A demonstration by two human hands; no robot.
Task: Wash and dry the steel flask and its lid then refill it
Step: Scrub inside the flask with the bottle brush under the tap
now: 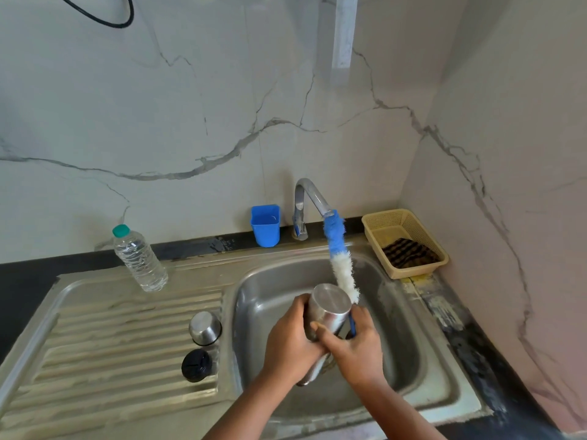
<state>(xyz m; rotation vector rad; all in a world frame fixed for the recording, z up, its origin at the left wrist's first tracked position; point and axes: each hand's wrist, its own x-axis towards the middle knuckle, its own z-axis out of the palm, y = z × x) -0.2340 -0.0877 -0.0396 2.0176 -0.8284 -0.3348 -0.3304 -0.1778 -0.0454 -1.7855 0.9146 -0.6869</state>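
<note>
Over the sink basin (273, 300) I hold the steel flask (328, 308) tilted, its flat base up and away from me, its mouth down toward me. My left hand (290, 342) grips the flask's body from the left. My right hand (357, 342) grips the flask from the right and also holds the dark handle of a bottle brush (340, 249), whose blue and white bristles stick up toward the tap (309, 198). On the draining board (104, 338) stand the steel cap (205, 328) and the black inner lid (197, 365).
A clear water bottle (138, 258) with a green cap stands at the back left of the board. A blue plastic cup (265, 225) sits beside the tap. A beige basket (405, 242) holding a dark striped cloth (409, 257) is at the back right corner.
</note>
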